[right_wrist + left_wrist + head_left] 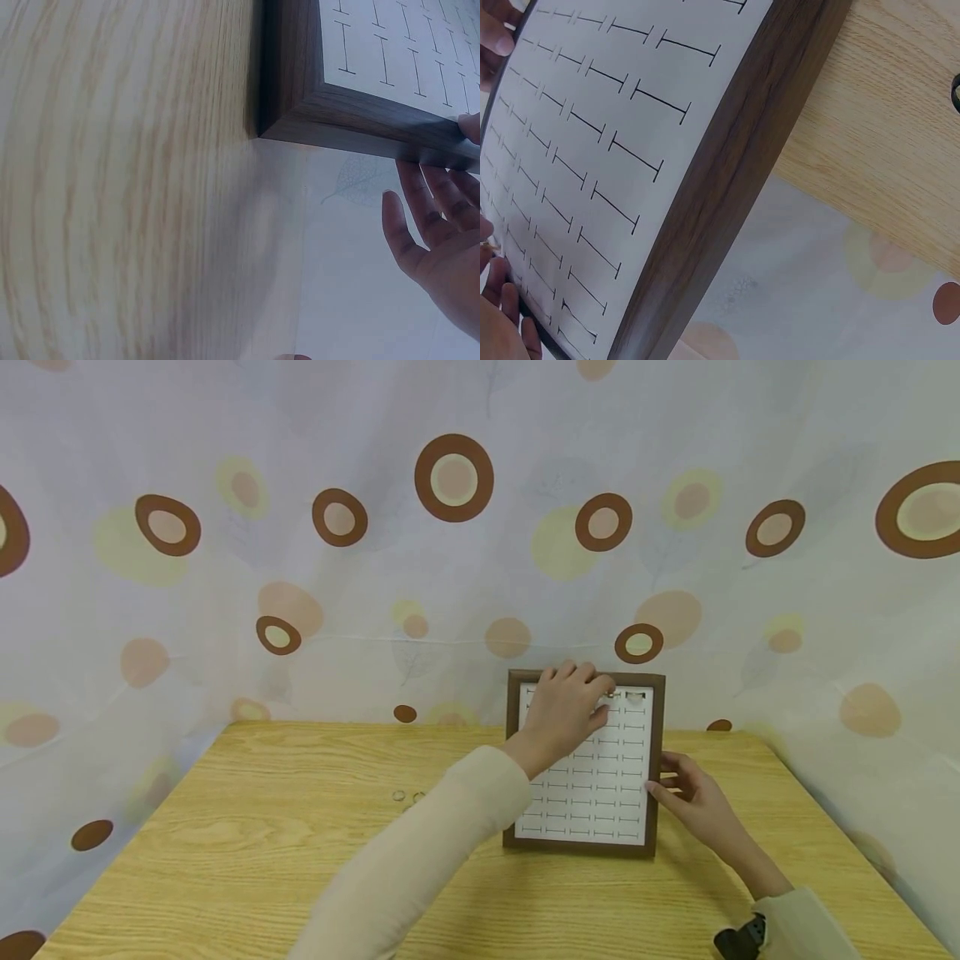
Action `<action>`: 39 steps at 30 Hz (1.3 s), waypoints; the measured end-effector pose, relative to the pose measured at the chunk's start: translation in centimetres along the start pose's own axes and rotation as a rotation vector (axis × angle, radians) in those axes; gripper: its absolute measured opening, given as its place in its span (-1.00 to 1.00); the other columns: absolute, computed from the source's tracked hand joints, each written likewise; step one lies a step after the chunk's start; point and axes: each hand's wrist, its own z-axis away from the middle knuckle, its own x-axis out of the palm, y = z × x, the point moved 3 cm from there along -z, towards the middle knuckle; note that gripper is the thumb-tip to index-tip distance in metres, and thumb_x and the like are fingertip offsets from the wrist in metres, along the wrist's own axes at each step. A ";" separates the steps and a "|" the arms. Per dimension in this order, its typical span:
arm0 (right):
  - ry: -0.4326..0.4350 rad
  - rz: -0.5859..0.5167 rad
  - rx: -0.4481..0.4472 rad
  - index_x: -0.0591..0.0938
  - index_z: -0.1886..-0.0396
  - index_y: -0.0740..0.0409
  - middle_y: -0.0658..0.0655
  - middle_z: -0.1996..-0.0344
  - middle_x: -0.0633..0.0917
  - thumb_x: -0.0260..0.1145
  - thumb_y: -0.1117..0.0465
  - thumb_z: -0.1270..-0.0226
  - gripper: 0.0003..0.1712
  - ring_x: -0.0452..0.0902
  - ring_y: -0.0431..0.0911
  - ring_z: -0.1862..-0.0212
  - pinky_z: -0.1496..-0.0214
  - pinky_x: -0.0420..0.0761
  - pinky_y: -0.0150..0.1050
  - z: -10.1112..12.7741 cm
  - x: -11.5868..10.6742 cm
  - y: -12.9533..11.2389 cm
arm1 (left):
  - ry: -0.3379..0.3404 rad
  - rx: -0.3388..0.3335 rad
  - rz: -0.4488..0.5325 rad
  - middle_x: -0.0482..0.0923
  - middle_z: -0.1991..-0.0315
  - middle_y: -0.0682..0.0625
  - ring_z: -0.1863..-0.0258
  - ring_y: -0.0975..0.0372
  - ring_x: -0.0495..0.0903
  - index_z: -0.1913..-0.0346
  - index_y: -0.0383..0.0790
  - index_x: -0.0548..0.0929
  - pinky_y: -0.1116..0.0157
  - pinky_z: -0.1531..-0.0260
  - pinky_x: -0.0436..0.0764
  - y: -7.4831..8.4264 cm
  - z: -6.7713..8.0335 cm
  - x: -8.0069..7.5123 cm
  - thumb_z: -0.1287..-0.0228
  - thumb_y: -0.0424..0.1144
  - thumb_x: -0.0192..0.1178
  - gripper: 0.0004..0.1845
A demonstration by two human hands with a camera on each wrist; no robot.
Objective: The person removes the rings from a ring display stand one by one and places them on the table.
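A ring display board with a dark wood frame and a white face full of H-shaped slits stands upright on the table. My left hand reaches across its upper part and pinches a small ring at the top row; the fingers partly hide it. In the left wrist view a gold glint shows at those fingertips. Another ring sits in the top right slit. My right hand grips the frame's right edge, thumb in front and fingers behind.
Several loose rings lie on the wooden table left of the board, partly hidden by the left sleeve. A patterned curtain hangs behind the table. A black device is on the right wrist.
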 end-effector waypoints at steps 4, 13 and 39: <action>0.003 -0.005 -0.004 0.31 -0.17 0.41 0.34 0.07 0.53 0.19 0.25 -0.27 -0.47 0.50 -0.33 0.17 0.18 0.48 -0.52 0.0 -0.1 -0.1 | -0.018 -0.004 0.011 0.51 0.22 0.22 0.23 0.32 0.45 0.13 0.16 0.56 0.38 0.26 0.36 0.1 -0.2 0.2 -0.24 -0.03 0.08 -0.83; 0.001 -0.003 -0.008 0.31 -0.17 0.42 0.34 0.07 0.53 0.19 0.27 -0.26 -0.47 0.49 -0.37 0.18 0.19 0.48 -0.52 0.0 -0.1 -0.1 | -0.028 -0.015 -0.008 0.51 0.24 0.22 0.24 0.33 0.45 0.16 0.14 0.58 0.39 0.29 0.35 0.2 -0.6 0.2 -0.26 -0.02 0.07 -0.85; 0.008 -0.003 -0.007 0.32 -0.16 0.41 0.35 0.07 0.54 0.21 0.27 -0.26 -0.47 0.50 -0.35 0.18 0.21 0.50 -0.50 -0.1 0.0 0.1 | -0.040 -0.003 0.006 0.50 0.24 0.21 0.33 0.29 0.37 0.18 0.12 0.56 0.38 0.40 0.17 0.1 -0.8 0.0 -0.26 -0.01 0.08 -0.87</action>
